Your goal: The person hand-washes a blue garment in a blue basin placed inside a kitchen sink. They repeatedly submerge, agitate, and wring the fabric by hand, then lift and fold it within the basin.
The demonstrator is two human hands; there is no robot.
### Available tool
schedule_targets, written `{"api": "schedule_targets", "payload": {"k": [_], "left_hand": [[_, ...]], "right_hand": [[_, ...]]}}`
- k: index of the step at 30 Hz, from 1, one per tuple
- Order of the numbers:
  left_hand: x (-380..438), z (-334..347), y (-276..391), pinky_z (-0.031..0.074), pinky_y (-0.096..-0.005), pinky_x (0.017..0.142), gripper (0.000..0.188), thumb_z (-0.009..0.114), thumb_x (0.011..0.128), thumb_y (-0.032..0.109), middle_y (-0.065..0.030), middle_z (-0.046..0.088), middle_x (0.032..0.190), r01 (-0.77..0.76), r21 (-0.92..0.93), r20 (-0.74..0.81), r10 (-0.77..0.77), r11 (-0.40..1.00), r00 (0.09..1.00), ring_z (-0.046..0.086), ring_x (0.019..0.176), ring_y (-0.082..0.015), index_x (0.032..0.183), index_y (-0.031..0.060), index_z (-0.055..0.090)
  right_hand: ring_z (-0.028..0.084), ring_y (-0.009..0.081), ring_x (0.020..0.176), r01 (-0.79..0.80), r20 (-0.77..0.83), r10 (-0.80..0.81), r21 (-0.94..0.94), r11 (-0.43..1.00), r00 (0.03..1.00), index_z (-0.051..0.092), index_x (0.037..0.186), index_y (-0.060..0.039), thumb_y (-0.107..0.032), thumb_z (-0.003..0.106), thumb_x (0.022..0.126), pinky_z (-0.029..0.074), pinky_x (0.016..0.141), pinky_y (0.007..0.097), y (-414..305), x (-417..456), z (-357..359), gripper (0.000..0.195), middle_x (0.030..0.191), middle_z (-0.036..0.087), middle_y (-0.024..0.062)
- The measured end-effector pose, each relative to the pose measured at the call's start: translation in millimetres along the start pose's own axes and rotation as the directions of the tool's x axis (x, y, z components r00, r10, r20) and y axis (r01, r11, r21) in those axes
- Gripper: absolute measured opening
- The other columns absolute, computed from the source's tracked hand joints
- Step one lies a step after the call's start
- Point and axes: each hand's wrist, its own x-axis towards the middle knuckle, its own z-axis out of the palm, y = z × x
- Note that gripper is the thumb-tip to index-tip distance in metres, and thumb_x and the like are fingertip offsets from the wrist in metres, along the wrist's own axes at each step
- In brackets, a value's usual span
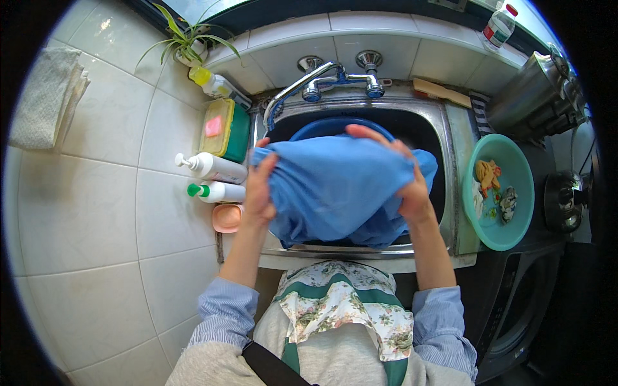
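Observation:
A blue cloth (333, 188), perhaps a garment, is stretched between my two hands above the sink (451, 193). My left hand (260, 190) grips its left edge, thumb on top. At the right side my right hand (410, 186) is closed on the fabric, slightly blurred, with some cloth hanging beyond it. Behind the cloth shows the rim of a dark blue basin (345, 121) standing in the sink; the cloth hides the rest of it. The chrome faucet (299, 89) reaches over the sink's back left corner.
Left of the sink stand two white pump bottles (219, 168), a green box (236, 130), a spray bottle (212, 84) and a pink soap dish (227, 218). To the right are a turquoise basin (524, 193) with small cloths, a metal pot (531, 96) and a kettle (562, 200).

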Motion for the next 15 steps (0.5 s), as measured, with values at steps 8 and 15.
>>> {"api": "schedule_targets", "payload": {"k": [8, 15], "left_hand": [[11.7, 17.7, -54.2, 0.048, -0.0314, 0.080, 0.028, 0.047, 0.090, 0.022, -0.0063, 0.057, 0.103, 0.340, -0.220, -0.019, -0.353, 0.914, 0.936, 0.057, 0.089, -0.0153, 0.115, 0.0097, 0.049], [35.6, 1.0, -115.2, 0.045, -0.0307, 0.085, 0.030, 0.038, 0.093, 0.027, -0.0065, 0.057, 0.100, 0.522, -0.116, -0.190, -0.535, 0.845, 0.823, 0.055, 0.094, -0.0151, 0.102, 0.0037, 0.054]], "right_hand": [[0.059, 0.0238, 0.087, -0.126, -0.529, -0.188, -0.501, 0.856, 0.828, 0.050, 0.113, -0.0121, -0.023, 0.057, 0.081, 0.047, 0.080, 0.0345, 67.8, 24.6, -18.6, 0.034, 0.094, 0.061, 0.0116], [0.061, 0.0343, 0.073, -0.286, -0.357, -0.057, -0.823, 0.490, 0.932, 0.064, 0.072, -0.0066, -0.026, 0.061, 0.072, 0.049, 0.063, 0.0411, 117.5, 37.5, 23.3, 0.019, 0.077, 0.062, 0.0191]]}}
